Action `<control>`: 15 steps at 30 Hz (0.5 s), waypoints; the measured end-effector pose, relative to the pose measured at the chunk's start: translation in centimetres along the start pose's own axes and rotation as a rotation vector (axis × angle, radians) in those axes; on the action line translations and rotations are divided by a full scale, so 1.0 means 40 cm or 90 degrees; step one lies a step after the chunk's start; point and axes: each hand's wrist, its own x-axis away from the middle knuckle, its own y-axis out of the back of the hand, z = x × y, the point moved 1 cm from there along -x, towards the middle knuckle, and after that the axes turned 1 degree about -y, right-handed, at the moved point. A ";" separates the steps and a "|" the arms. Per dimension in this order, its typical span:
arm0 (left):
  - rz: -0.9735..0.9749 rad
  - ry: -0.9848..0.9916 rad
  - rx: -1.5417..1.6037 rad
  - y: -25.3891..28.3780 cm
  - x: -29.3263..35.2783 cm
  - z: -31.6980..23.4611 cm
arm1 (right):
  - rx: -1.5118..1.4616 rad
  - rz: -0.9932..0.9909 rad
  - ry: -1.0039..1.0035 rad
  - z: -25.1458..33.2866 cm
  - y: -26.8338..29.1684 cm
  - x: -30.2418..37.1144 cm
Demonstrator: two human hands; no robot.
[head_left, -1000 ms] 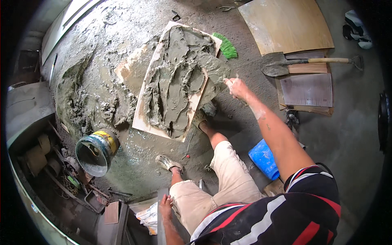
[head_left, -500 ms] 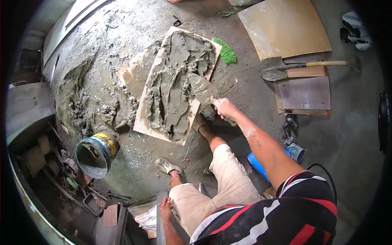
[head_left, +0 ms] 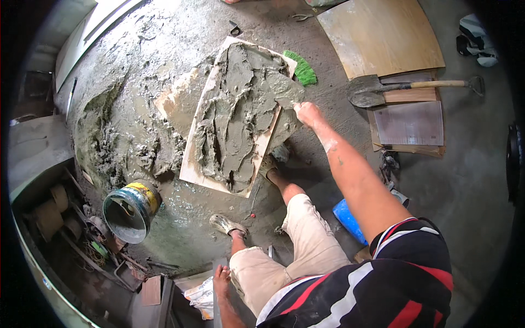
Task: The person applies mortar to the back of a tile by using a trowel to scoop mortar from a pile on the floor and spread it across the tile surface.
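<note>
A ribbed-back tile (head_left: 191, 169) lies at an angle on the wet floor, its upper face thickly spread with grey mortar (head_left: 235, 117) in uneven ridges. My right hand (head_left: 309, 115) is closed round the handle of a trowel (head_left: 285, 90). Its mortar-coated blade rests against the mortar at the tile's right edge, and most of the handle is hidden by my fingers. My left hand (head_left: 221, 281) is low beside my thigh, next to the edge of a grey board (head_left: 217, 311). Its fingers are loosely bent and a little apart, with nothing seen in them.
Wet mortar (head_left: 117, 131) covers the floor to the left. A bucket (head_left: 127, 213) lies tipped at lower left. Green bristles (head_left: 302, 66) poke out beside the tile. A shovel (head_left: 366, 91) lies across boards (head_left: 383, 38) at right. A blue container (head_left: 349, 220) sits under my right arm.
My right hand and the trowel have moved away from me and slightly right along the tile's edge. The mortar there is smoother. My left hand has stayed nearly still.
</note>
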 end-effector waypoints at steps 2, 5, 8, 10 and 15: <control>0.021 -0.012 -0.004 -0.038 -0.007 -0.022 | -0.349 0.108 -0.122 -0.049 -0.043 -0.016; -0.006 -0.012 -0.012 -0.012 0.008 -0.038 | -0.547 0.226 -0.231 0.089 -0.100 0.145; 0.004 0.013 -0.012 -0.024 -0.002 -0.047 | -0.444 0.223 -0.149 0.066 -0.087 0.181; 0.009 0.010 -0.012 -0.018 -0.005 -0.050 | -0.208 0.133 -0.051 0.035 -0.061 0.171; 0.008 0.003 -0.015 -0.005 -0.016 -0.053 | 0.208 -0.026 0.071 -0.009 0.094 0.053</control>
